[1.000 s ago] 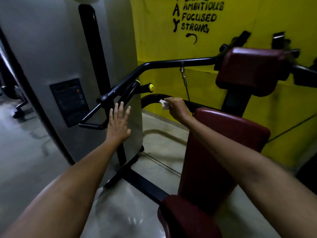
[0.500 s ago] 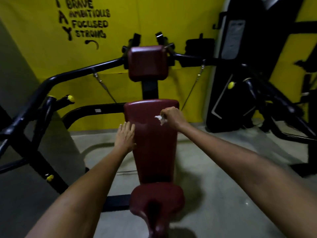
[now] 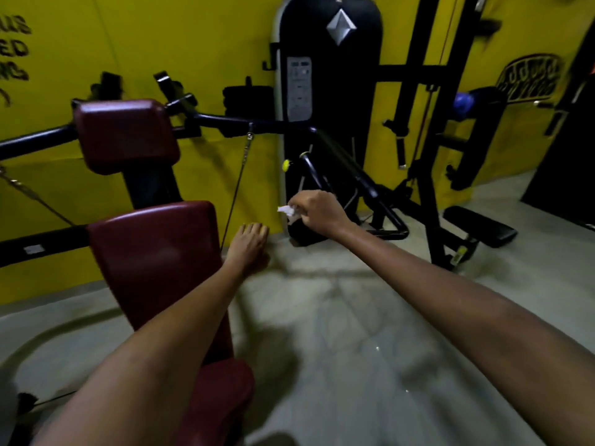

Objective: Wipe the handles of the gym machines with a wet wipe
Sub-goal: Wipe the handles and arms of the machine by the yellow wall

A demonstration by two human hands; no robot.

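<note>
— Since the earlier frame, the view has turned to the right: the left-side handle and the wall lettering have almost gone out of sight, and the right-side handle (image 3: 338, 170) of the machine now comes into view. Both arms have travelled to the right with it.

— Where is the wipe now?

— The right hand (image 3: 317, 210) carries it. The wet wipe (image 3: 286, 210) sticks out as a small white crumple on the thumb side, held in the air, just beside the black handle bars but not touching them, as far as I can see.

— How should this step be done well?

— I think the hand should bring the wipe onto the grip near the yellow end cap (image 3: 286, 164), wrap it around the bar, and slide along the full length, turning a little so that the underside is also cleaned.

— And the fingers?

— The right fingers are curled closed, pinching the wipe. The left hand (image 3: 249, 244) holds nothing: its fingers are straight and together, hovering beside the red back pad (image 3: 154, 249). Whether it touches the pad edge, I cannot tell.
</note>
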